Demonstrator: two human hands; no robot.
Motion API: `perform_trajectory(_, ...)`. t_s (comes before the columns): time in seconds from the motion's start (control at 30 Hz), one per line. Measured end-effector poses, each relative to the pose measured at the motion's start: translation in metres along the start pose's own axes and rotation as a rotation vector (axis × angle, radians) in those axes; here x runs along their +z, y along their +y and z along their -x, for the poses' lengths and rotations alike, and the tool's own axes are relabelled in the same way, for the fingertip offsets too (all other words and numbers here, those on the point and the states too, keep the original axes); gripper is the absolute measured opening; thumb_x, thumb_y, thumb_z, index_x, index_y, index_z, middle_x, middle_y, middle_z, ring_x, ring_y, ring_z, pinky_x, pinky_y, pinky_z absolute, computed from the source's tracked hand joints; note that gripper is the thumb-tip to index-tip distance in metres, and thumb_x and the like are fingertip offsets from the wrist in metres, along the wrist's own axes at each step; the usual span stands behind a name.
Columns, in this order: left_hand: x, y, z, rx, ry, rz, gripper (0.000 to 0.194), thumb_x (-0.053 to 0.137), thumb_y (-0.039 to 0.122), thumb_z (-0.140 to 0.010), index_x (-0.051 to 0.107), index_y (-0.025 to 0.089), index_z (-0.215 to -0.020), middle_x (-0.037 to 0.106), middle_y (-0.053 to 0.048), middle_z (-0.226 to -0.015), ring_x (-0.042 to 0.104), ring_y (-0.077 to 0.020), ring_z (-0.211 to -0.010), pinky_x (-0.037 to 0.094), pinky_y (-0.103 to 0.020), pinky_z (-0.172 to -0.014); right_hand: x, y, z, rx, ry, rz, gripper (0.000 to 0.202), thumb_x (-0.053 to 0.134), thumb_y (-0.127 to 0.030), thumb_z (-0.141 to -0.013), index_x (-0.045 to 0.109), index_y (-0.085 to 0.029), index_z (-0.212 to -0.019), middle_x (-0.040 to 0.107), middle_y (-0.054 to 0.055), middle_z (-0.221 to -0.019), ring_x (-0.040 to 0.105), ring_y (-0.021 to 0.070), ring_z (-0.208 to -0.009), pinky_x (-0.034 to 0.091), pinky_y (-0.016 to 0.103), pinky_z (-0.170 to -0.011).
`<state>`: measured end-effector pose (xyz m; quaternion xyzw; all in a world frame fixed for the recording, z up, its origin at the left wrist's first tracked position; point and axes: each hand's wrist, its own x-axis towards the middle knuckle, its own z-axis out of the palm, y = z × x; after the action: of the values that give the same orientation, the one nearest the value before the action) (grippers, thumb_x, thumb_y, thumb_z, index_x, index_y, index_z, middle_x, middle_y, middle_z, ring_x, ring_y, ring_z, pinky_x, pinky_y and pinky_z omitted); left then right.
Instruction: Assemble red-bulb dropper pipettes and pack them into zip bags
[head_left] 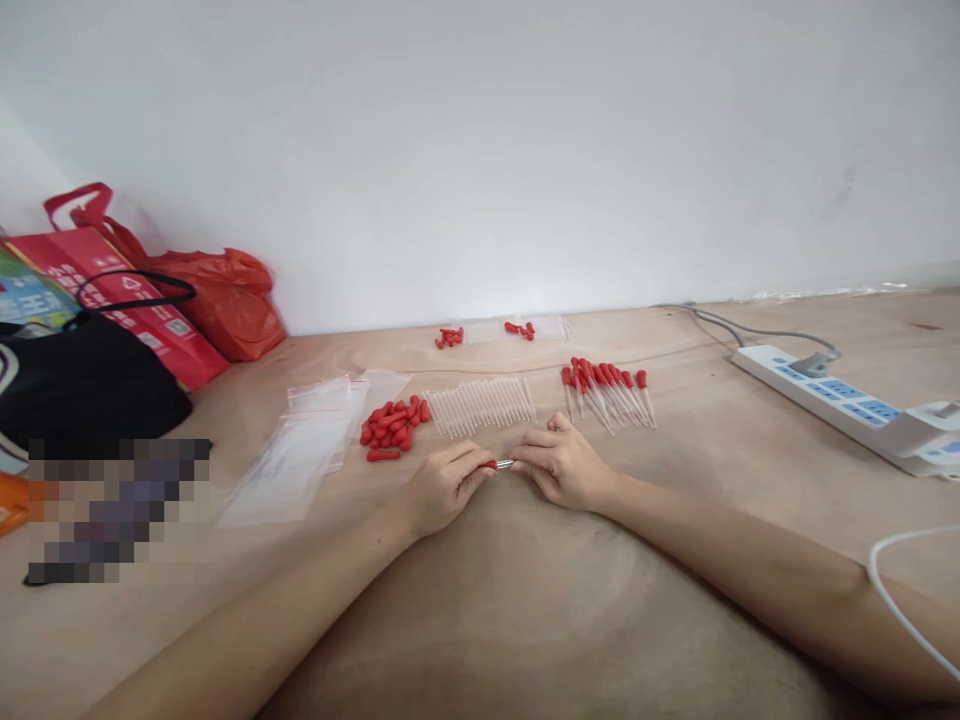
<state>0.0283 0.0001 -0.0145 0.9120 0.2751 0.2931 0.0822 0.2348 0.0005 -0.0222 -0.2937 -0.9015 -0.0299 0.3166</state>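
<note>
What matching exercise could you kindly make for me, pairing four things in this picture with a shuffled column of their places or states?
Things
1. The person's bare left hand
2. Row of slender clear tubes
3. Large heap of loose red bulbs
4. Long white power strip with blue sockets

Places or states
A. At the far right, with a grey plug in it
B. Pinching a single small red bulb
C. Side by side, between the heap and the clear tubes topped with red bulbs
D. Piled between flat clear plastic bags and the row

Right pairs: 1-B, 2-C, 3-D, 4-A
</note>
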Motion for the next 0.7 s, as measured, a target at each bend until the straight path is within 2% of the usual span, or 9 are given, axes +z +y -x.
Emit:
perform_trajectory(0.2,-0.001,0.002,-0.001,0.015,-0.005,0.001,0.017,0.04,0.019,-0.088,0.056,0.014,-0.087,0.057,-0.004,-0.077,0.054,-0.0123,-0.07,0.043,-0.022,-0.064,0.0,-0.002,-0.002,-0.003,-0.03,0.037,0.027,0.036,-0.022,-0.086,0.06,-0.015,-0.077,0.056,0.001,-0.067,0.041,0.0093,-0.056,0.021,0.028,-0.062)
perform_trajectory(0.43,-0.001,0.004,-0.003,0.018,0.031,-0.041,0.016,0.041,0.02,-0.087,0.055,0.013,-0.083,0.055,-0.003,-0.071,0.052,-0.0117,-0.064,0.042,-0.021,-0.059,0.003,-0.006,-0.002,0.109,-0.103,0.022,0.03,0.032,-0.025,-0.088,0.059,-0.015,-0.079,0.056,0.003,-0.072,0.046,0.0102,-0.061,0.025,0.024,-0.055)
perform_trajectory(0.57,0.0,0.005,-0.002,0.021,-0.015,-0.044,0.018,0.04,0.021,-0.087,0.055,0.013,-0.081,0.055,-0.003,-0.071,0.051,-0.0119,-0.063,0.042,-0.022,-0.058,0.005,-0.011,-0.002,0.114,-0.145,0.028,0.031,0.032,-0.026,-0.088,0.059,-0.015,-0.078,0.056,0.003,-0.073,0.048,0.0101,-0.06,0.025,0.023,-0.05)
perform_trajectory(0.7,-0.001,0.005,-0.001,0.005,-0.019,-0.04,0.016,0.041,0.021,-0.086,0.055,0.014,-0.083,0.055,-0.003,-0.072,0.051,-0.0118,-0.064,0.042,-0.022,-0.058,0.002,-0.01,-0.004,0.106,-0.162,0.003,0.03,0.032,-0.027,-0.089,0.06,-0.016,-0.083,0.056,0.004,-0.074,0.05,0.0106,-0.063,0.03,0.021,-0.053)
